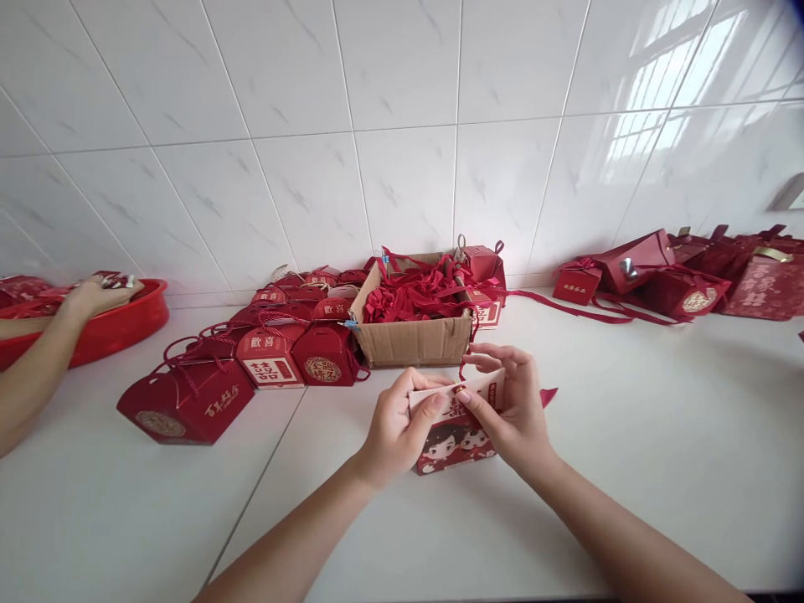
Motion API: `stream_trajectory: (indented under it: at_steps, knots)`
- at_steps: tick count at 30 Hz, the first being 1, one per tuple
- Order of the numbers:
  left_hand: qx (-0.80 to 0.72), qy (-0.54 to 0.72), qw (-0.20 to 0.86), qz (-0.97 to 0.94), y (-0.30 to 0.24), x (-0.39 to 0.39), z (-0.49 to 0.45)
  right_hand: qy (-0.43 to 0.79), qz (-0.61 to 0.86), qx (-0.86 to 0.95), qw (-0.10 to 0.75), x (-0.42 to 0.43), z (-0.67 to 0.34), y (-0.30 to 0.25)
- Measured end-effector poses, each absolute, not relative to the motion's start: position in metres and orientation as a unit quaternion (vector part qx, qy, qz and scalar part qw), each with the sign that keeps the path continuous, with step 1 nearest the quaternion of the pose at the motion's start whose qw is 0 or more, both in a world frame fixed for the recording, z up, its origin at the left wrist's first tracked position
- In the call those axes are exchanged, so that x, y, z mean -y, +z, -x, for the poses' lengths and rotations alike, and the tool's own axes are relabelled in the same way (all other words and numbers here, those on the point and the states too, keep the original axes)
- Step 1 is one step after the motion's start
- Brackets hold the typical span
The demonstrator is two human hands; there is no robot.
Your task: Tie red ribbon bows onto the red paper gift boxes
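Head view shows, far to the left of the working fingers, another person's hand (pixel 104 295) above a red basin (pixel 164 293), with something red and silvery in its grasp, too small to tell exactly. Nearer, but still left of the fingers, stands a group of red boxes (pixel 271 362), many with cord handles; the ones at its front look closed, so I judge that this part of the work is done, although what is inside them cannot be seen. Just beyond the fingertips is a cardboard carton (pixel 411 342), filled with red ribbons (pixel 414 289), which suggests that plenty of material is left. Directly under the fingers, on the white table (pixel 352 528), is the illustrated box (pixel 453 448). The left hand (pixel 397 425) grips its upper left edge, the thumb in front and the other fingers behind; the right hand (pixel 518 410) pinches its top with the thumb, while some of its fingers are loosely curved behind. The pale upper panel stands up between the two hands, so this box seems to be only partly finished, and its closing is, in my judgement, not yet done. Just right of the right fingers, a ribbon end (pixel 548 397) sticks out; I cannot tell if it is attached to the box. Well to the right of the fingers lie more red packages (pixel 682 293); whether they are complete, I cannot tell.
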State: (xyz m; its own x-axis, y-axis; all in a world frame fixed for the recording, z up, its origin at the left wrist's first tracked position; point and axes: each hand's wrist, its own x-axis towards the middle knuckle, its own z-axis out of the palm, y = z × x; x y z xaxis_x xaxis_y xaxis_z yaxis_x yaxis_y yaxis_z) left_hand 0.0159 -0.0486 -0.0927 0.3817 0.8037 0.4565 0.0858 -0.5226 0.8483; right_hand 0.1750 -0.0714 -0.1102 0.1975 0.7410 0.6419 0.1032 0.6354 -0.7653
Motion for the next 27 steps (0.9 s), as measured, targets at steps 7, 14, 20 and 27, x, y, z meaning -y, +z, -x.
stream_trajectory:
  at_steps: [7, 14, 20, 27]
  knots:
    - [-0.242, 0.605, 0.111, -0.750, -0.099, 0.046, -0.016, 0.341, 0.423, 0.509, 0.667, 0.069, -0.173, -0.100]
    - [-0.359, 0.402, -0.081, -0.839, -0.100, 0.073, -0.037, 0.349, 0.419, 0.419, 0.726, 0.067, -0.181, -0.097]
    - [-0.410, 0.456, 0.130, -0.779, -0.101, 0.085, -0.064, 0.324, 0.430, 0.415, 0.734, 0.064, -0.184, -0.099]
    - [-0.402, 0.426, 0.408, -0.701, -0.091, 0.090, -0.042, 0.313, 0.426, 0.432, 0.731, 0.066, -0.182, -0.099]
